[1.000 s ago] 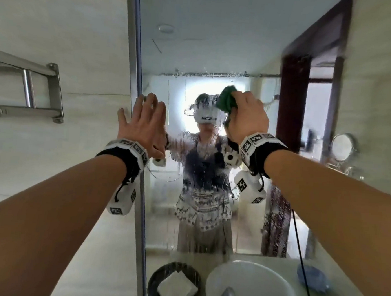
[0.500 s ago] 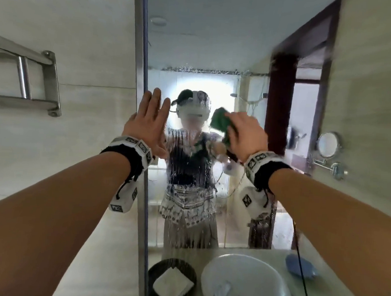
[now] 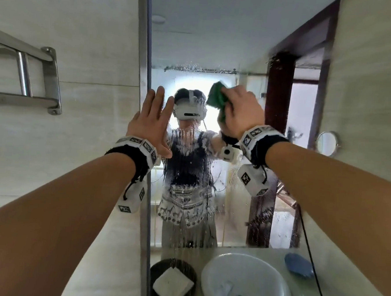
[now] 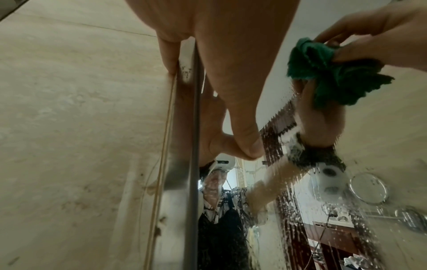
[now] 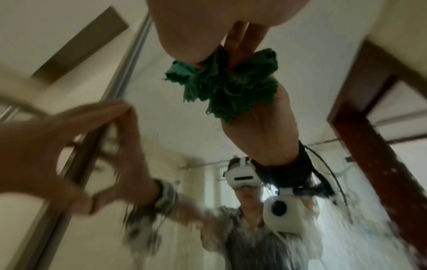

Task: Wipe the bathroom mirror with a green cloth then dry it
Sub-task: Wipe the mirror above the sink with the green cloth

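Observation:
The bathroom mirror [image 3: 219, 35] fills the wall ahead, streaked with water drops and runs across its middle and lower part. My right hand [image 3: 242, 109] grips a bunched green cloth [image 3: 216, 96] and presses it against the glass at about head height. In the right wrist view the green cloth [image 5: 226, 84] is crumpled under my fingers, and the left wrist view shows the cloth [image 4: 328, 73] at the upper right. My left hand [image 3: 150, 120] lies flat with straight fingers on the mirror's left edge, by the metal frame [image 3: 146, 76].
A steel towel rack [image 3: 27, 78] is fixed to the tiled wall at the left. Reflected at the bottom are a white basin [image 3: 246, 281], a dark dish with a white folded cloth [image 3: 172, 283], and a blue cloth [image 3: 297, 265]. A round wall mirror [image 3: 327, 142] is reflected at the right.
My right hand has swept the green cloth down and then back up to the right over the glass. The left hand has stayed flat on the mirror's edge.

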`<state>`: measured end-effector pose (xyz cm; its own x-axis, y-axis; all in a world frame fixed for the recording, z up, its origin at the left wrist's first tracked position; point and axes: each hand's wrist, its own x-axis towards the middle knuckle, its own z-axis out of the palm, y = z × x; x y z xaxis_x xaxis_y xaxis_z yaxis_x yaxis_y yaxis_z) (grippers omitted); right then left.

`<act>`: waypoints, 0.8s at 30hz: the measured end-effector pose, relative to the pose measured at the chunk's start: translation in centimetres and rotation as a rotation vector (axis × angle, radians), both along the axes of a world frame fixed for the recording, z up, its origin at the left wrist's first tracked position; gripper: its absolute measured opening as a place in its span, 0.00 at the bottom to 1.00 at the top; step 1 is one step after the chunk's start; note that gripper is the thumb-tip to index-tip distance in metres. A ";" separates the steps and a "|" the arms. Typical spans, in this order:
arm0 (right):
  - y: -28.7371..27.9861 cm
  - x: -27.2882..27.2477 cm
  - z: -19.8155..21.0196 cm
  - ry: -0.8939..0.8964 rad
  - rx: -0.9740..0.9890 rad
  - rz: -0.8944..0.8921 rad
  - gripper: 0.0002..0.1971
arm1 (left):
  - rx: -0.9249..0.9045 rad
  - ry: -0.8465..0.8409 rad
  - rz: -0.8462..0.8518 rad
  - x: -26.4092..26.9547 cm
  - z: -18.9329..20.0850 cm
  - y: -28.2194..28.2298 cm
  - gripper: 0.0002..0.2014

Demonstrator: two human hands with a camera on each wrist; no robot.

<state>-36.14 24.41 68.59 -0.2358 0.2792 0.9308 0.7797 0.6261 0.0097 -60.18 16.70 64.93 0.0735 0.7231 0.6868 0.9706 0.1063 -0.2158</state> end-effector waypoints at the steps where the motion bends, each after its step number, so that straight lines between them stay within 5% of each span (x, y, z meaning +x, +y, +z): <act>1: 0.0 -0.8 -0.8 -0.078 -0.002 0.012 0.20 | -0.004 0.000 -0.003 0.0 0.0 0.0 0.78; 8: -0.6 -1.7 -8.2 -0.619 0.018 -0.006 0.24 | 0.024 0.027 -0.059 -1.7 -0.5 -0.9 0.75; 12: -0.8 -1.6 -7.6 -0.732 0.064 0.005 0.26 | 0.009 -0.057 -0.006 -4.1 -0.7 -1.9 0.76; 14: -0.5 -2.1 -5.7 -0.650 0.029 -0.041 0.27 | -0.043 -0.064 0.001 -4.5 -0.3 -1.7 0.77; 19: 0.6 -3.7 0.9 -0.010 0.052 -0.135 0.26 | -0.082 -0.029 -0.003 -5.3 -0.3 -1.3 0.78; 24: 0.4 -5.5 2.8 0.151 0.044 -0.086 0.24 | -0.102 -0.062 -0.029 -5.3 -0.3 -1.3 0.78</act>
